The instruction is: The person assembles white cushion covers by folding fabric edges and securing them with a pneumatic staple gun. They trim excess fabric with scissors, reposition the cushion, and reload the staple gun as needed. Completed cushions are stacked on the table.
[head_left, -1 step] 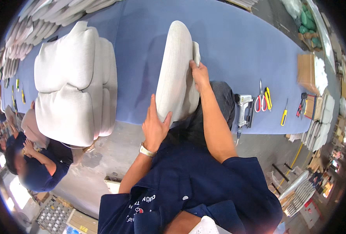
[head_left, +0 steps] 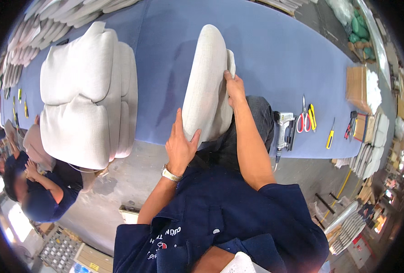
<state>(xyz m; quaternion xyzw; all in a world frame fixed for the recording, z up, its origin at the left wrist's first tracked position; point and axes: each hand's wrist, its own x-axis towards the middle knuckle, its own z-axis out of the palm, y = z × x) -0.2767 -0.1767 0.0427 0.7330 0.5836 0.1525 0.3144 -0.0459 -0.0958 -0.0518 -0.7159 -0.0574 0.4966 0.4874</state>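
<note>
A light grey fabric-covered cushion (head_left: 203, 82) stands on edge in front of me, over the near edge of the blue table. Its long rounded side faces up, and a fold of fabric shows along the right. My left hand (head_left: 180, 150) grips the lower left of it, fingers along the side and thumb over the near end. On the right side, my right hand (head_left: 235, 88) pinches the fabric fold, thumb on top; the other fingertips are hidden behind it. The cushion's underside is out of sight.
Stacked grey cushions (head_left: 74, 75) stand left on the blue table (head_left: 161, 68). To the right lie a staple gun (head_left: 282, 132), scissors (head_left: 303, 120), a yellow cutter (head_left: 312, 116), a yellow-handled screwdriver (head_left: 330, 139) and pliers (head_left: 350, 126). A cardboard box (head_left: 356, 88) sits beyond. Another person (head_left: 42, 186) works at left.
</note>
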